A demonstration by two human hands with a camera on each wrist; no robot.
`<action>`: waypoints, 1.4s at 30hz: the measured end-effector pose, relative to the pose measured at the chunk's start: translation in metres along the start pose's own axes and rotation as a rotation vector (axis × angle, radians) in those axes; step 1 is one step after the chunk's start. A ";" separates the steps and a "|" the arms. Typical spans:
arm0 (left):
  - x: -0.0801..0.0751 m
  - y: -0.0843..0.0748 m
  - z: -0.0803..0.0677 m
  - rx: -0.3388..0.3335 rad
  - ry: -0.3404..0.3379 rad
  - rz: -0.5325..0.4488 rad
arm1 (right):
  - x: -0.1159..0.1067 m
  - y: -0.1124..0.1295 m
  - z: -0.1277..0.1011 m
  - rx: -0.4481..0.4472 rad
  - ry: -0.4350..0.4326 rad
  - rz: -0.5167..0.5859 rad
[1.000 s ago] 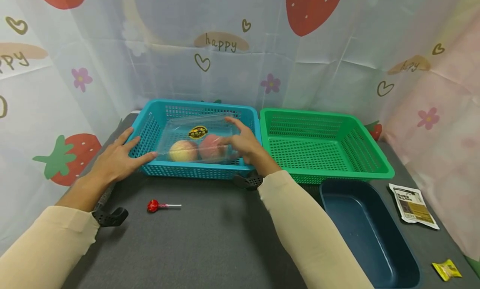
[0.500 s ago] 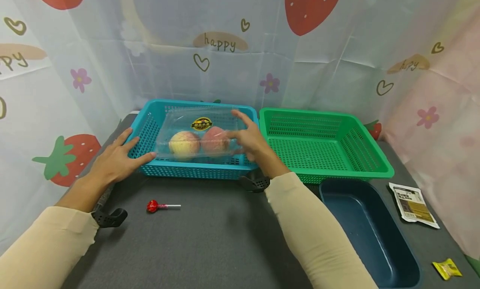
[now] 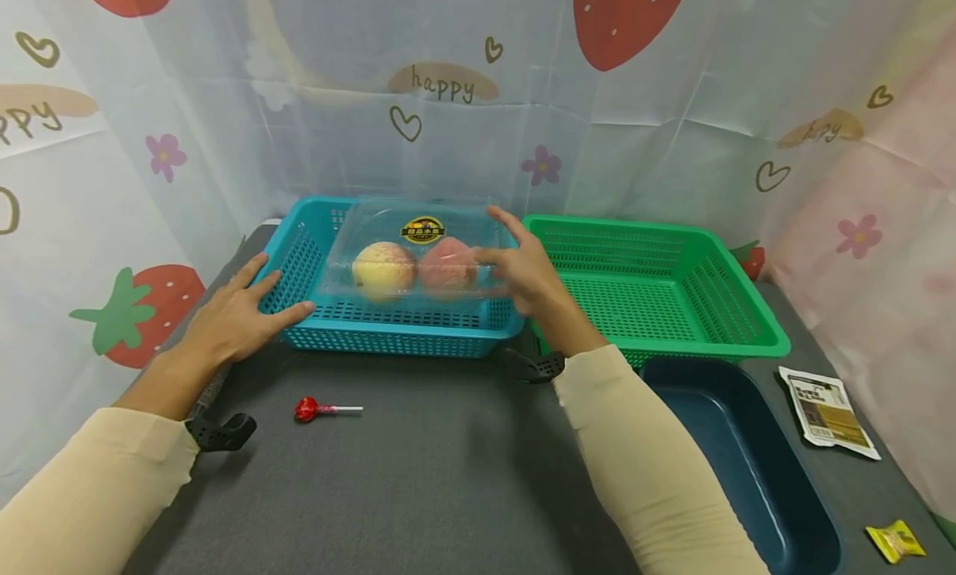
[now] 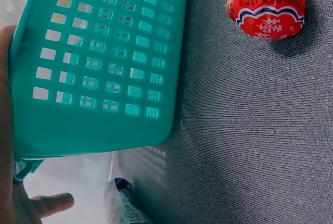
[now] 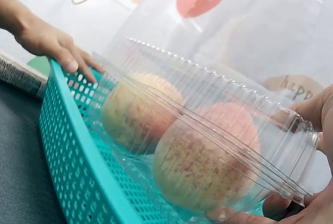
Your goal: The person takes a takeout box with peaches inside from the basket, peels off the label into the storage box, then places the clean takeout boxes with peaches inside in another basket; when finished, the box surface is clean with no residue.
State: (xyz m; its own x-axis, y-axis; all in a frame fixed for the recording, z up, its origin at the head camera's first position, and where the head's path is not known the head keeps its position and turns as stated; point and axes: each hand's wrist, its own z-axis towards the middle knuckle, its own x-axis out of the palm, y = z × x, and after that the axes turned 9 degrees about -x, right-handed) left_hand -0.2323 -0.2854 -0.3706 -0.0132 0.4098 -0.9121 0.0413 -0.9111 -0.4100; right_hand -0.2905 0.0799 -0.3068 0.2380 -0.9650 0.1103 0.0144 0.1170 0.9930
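Note:
My right hand (image 3: 532,272) grips the right end of a clear plastic fruit box (image 3: 478,220) with a black-and-gold label on its lid. Two peaches sit inside, a yellowish one (image 3: 383,270) on the left and a pinker one (image 3: 448,268) on the right. In the right wrist view, thumb and fingers pinch the ridged end of the box, which is tilted above the blue basket (image 5: 78,151). Over the basket's left end, my left hand (image 3: 235,318) rests on the rim with fingers spread. The left wrist view shows the basket's perforated wall (image 4: 99,125).
A red lollipop (image 3: 306,409) lies in front of the blue basket. The green basket (image 3: 665,343) stands to its right, with a dark blue tub (image 3: 735,442) before it. Farther right are a white-and-brown packet (image 3: 827,413) and a small yellow-wrapped sweet (image 3: 895,542).
My right hand has raised the fruit box from inside the blue basket and shifted it slightly right and away from me. The left hand has stayed on the rim.

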 end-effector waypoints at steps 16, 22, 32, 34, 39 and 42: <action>0.000 0.004 0.000 -0.002 0.008 0.011 | -0.011 0.033 -0.037 -0.097 0.021 -0.033; 0.001 0.003 0.000 0.000 -0.001 0.010 | -0.018 0.041 -0.059 -0.111 0.034 0.011; 0.000 0.003 -0.001 0.002 -0.022 0.015 | -0.031 0.042 -0.098 -0.153 0.042 0.028; 0.000 0.003 -0.001 0.004 -0.027 0.013 | -0.033 0.041 -0.106 -0.160 0.041 0.018; 0.001 0.001 0.000 -0.006 -0.027 0.005 | -0.039 0.040 -0.123 -0.179 0.046 0.017; 0.002 0.000 -0.001 -0.009 -0.024 -0.001 | -0.042 0.039 -0.133 -0.197 0.045 -0.003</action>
State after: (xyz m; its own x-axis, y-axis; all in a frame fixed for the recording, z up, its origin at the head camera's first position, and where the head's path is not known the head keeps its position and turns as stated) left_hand -0.2318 -0.2851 -0.3722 -0.0367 0.4092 -0.9117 0.0502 -0.9104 -0.4107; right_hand -0.1703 0.1565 -0.2780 0.2810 -0.9543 0.1013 0.2035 0.1624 0.9655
